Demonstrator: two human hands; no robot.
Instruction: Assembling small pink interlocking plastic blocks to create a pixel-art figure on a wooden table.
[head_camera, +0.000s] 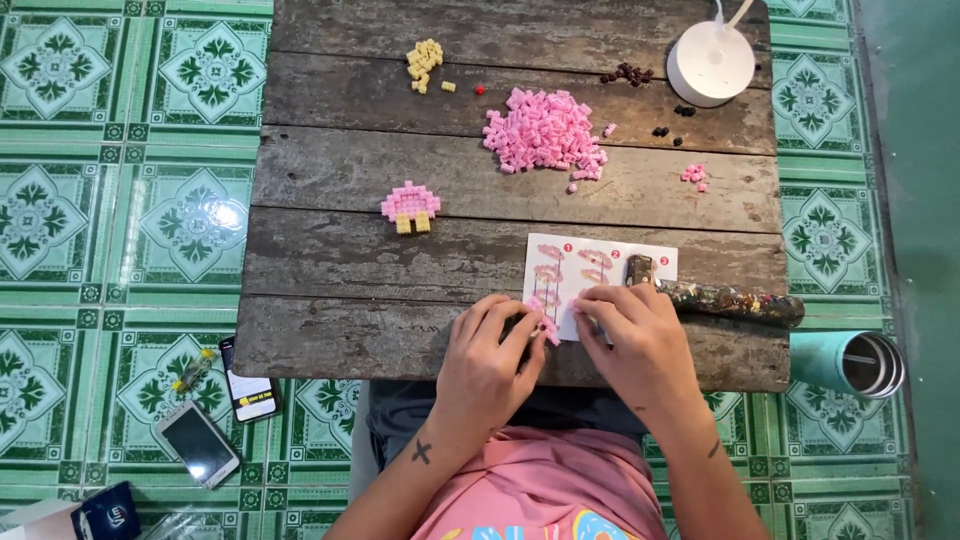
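Weathered plank table over green patterned tile. Beyond both hands, a heap of pink mini-blocks; up and left of the left hand, a finished pink-and-yellow block piece. Under the fingertips, a white instruction sheet. Left hand narrowed, pinching a small pink block assembly. Right hand curled, fingertips just beside the assembly; grip on any block: cannot tell. Best kept low and steady on the sheet, pressing squarely so the studs seat.
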